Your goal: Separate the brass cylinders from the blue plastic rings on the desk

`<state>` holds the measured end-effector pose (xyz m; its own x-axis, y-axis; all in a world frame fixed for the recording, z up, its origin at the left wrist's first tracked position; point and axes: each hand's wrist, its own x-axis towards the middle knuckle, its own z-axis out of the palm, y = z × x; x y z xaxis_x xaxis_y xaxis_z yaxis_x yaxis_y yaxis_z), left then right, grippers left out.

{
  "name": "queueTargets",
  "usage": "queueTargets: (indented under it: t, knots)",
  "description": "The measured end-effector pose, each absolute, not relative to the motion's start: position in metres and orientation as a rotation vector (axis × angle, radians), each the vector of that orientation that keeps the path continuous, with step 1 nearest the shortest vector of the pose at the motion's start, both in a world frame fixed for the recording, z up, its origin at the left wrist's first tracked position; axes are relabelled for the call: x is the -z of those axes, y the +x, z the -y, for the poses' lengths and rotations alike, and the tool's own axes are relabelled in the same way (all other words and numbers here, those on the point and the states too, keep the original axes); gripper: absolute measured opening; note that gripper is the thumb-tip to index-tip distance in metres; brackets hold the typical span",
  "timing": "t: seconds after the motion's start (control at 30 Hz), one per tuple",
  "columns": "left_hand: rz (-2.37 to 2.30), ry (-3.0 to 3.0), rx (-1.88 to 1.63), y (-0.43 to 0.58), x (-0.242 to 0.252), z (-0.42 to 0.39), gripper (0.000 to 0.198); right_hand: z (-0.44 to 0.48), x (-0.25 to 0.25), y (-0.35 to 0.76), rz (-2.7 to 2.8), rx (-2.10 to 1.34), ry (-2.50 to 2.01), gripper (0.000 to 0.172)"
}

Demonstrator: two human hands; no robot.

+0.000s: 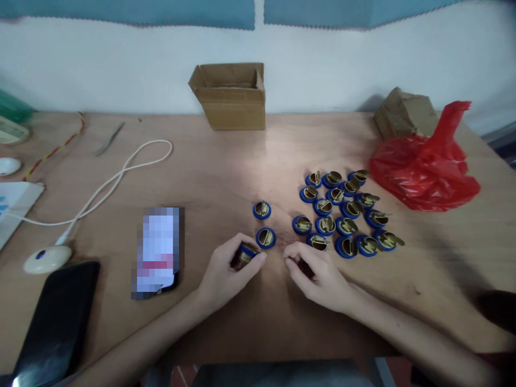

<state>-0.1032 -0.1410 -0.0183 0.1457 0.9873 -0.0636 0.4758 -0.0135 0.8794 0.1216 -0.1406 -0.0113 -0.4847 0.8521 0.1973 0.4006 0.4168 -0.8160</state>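
My left hand is closed round a small blue round part with brass inside, held just above the wooden table. My right hand is curled, fingers pinched together close to the left hand; what it holds is hidden. Two more blue and brass parts lie just beyond my left hand. A cluster of several of the same parts lies beyond and to the right of my right hand, the nearest one touching its fingers.
An open cardboard box stands at the back. A red plastic bag and a crumpled carton sit at the right. Two phones, a white cable, a white puck and tweezers lie left.
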Motion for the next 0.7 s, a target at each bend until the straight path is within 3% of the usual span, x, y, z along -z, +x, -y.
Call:
queueTargets:
  t: [0.23, 0.7]
  knots:
    - [-1.801, 1.923, -0.719, -0.103, 0.026, 0.142, 0.045, 0.141, 0.015, 0.123, 2.16, -0.879, -1.028, 0.011]
    - [-1.85, 1.885, -0.764, -0.103, 0.031, 0.143, 0.042, 0.138, 0.013, 0.121, 2.146, -0.879, -1.057, 0.011]
